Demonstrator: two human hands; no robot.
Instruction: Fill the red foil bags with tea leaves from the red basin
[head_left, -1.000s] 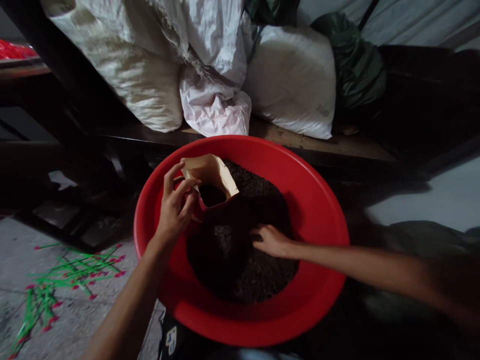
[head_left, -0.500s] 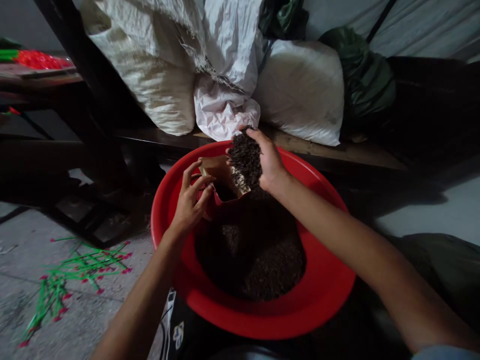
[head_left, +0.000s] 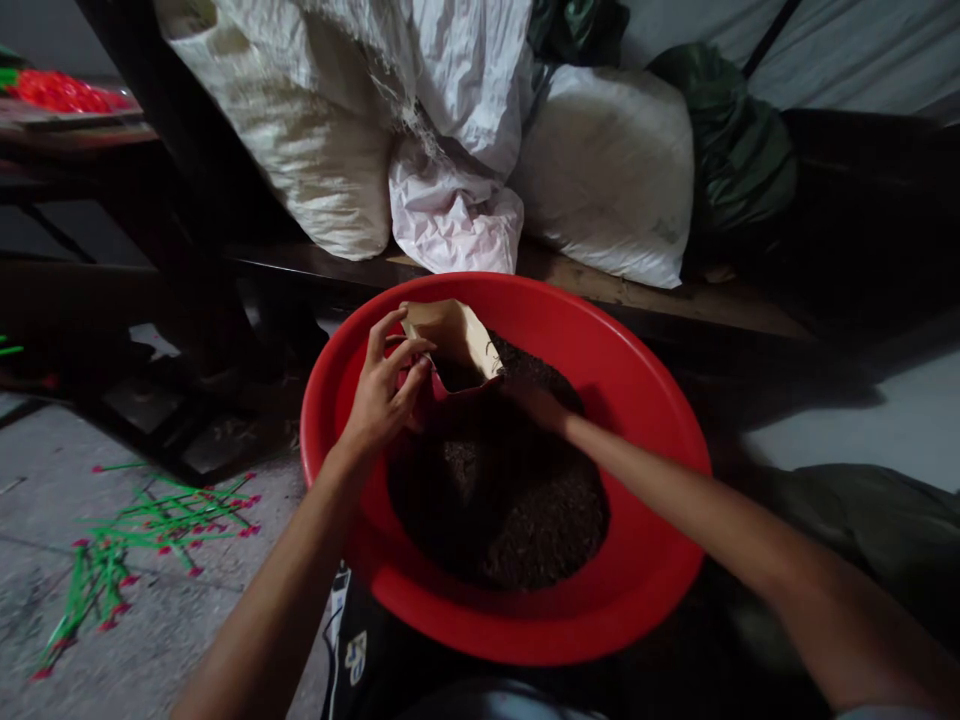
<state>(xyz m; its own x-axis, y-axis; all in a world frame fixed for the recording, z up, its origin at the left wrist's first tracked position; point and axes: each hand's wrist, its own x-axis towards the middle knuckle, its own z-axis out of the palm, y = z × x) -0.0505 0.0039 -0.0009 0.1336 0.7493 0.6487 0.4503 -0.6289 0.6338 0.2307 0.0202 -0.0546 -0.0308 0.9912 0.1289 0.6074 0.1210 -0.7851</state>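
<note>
A wide red basin (head_left: 645, 610) stands before me with dark, loose shreds like dried tea leaves (head_left: 551, 530) heaped in its bottom. My left hand (head_left: 384, 392) grips the left edge of a paper bag (head_left: 469, 335), red outside and tan inside. The bag's mouth is open, with dark material low inside and a few strands at its right edge. Down in the shadow right of the bag, my right hand (head_left: 544, 402) reaches into the dark heap. Its fingers are hidden by shadow and the heap, so whether it holds anything does not show.
Large white sacks (head_left: 607, 180) and a dark green sack (head_left: 739, 150) sit on a low wooden bench (head_left: 720, 300) behind the basin. Green sticks with pink-red ends (head_left: 172, 520) lie scattered on the floor at left. Red items (head_left: 64, 92) rest on a table at far left.
My right hand, which held a clump of dark shreds over the bag's mouth, has dropped into the heap beside the bag. The left hand keeps its grip on the bag.
</note>
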